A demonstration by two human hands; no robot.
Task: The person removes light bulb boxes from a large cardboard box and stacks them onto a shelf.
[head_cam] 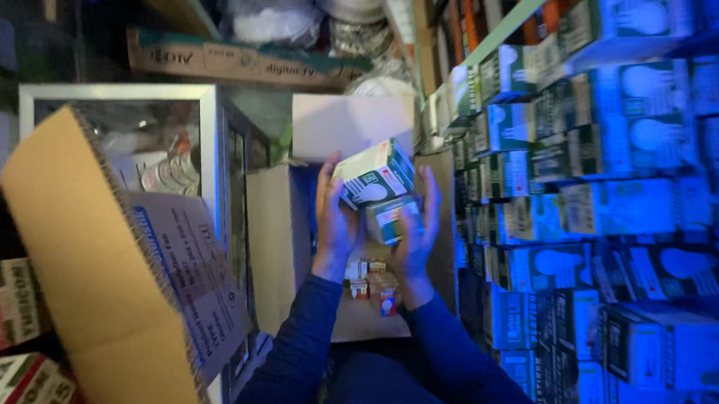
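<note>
both hands [375, 223] raised together, palms facing, fingers curled inward.

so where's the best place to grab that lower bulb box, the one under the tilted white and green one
Take the lower bulb box by its two opposite side faces, coming in from left and right. It is a small squarish carton with flat sides, and the tilted white and green box covers its top. The left hand and right hand already flank it this way, probably the surest hold.

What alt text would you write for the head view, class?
Left hand and right hand lift two small bulb boxes above an open carton, beside shelves of stacked bulb boxes in blue light.
</note>
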